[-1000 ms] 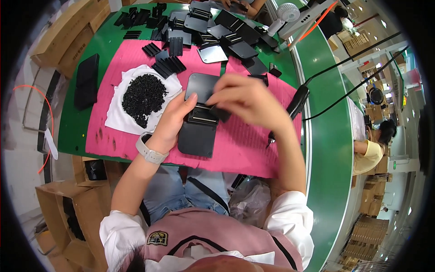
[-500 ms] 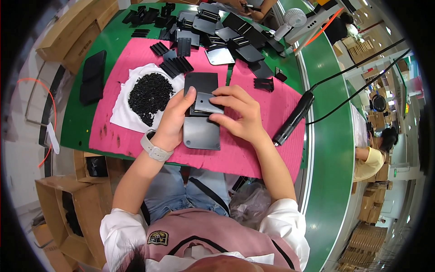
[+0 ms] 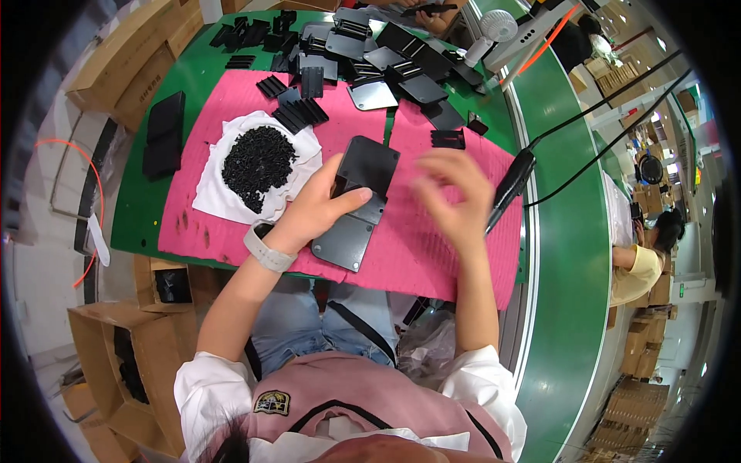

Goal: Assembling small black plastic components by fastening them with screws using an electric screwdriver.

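My left hand [image 3: 315, 207] grips a black two-part plate [image 3: 344, 241] with rounded corners, its thumb lying across the middle joint. The plate is held at a slant over the pink mat [image 3: 413, 266]. Off to its right is my right hand [image 3: 463, 193], blurred, fingers apart and nothing visible in them. Just beyond that hand lies a black electric screwdriver [image 3: 515, 181] with a cable, its lower end partly hidden by the hand. Left of my left hand, a heap of small black screws [image 3: 253, 166] rests on a white cloth [image 3: 207, 194].
Black plates [image 3: 421, 89] and slotted black parts [image 3: 299, 116] crowd the table's far side. Two black pads [image 3: 164, 135] lie at the left edge. A small white fan [image 3: 498, 27] stands far right, beside a green conveyor [image 3: 567, 231]. Another person's hands [image 3: 424, 19] are across the table.
My right hand has let go of the plate and moved right, toward the screwdriver. My left hand has tilted the plate, so its far end leans right.
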### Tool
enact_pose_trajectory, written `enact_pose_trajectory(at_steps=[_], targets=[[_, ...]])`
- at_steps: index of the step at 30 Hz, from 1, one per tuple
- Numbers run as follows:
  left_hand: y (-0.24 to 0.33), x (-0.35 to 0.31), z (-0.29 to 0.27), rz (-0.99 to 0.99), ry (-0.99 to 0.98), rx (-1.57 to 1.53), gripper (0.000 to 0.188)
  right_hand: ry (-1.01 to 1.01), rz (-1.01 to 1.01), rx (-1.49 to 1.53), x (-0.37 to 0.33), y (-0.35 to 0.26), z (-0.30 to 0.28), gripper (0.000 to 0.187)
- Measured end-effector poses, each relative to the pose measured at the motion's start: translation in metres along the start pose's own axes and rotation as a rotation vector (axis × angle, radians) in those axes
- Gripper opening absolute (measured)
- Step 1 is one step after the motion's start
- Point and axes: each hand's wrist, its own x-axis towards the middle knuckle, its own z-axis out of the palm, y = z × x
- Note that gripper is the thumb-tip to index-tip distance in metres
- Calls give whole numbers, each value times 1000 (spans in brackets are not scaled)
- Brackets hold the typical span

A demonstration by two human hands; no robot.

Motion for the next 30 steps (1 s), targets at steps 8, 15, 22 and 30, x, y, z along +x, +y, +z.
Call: enact_pose_trajectory(at_steps=[8,15,22,30], targets=[[21,4,7,404,209,1279,38,334,561,-1254,-27,71,-82,53],[59,-8,-57,221,438,1652,27,149,790,-777,-17,91,-76,76],[44,-7,-87,13,330,1594,18,102,789,-790,-29,78,-79,78],[41,-5,-80,301,518,1375,9,252,768,98,-39,82,-88,54]])
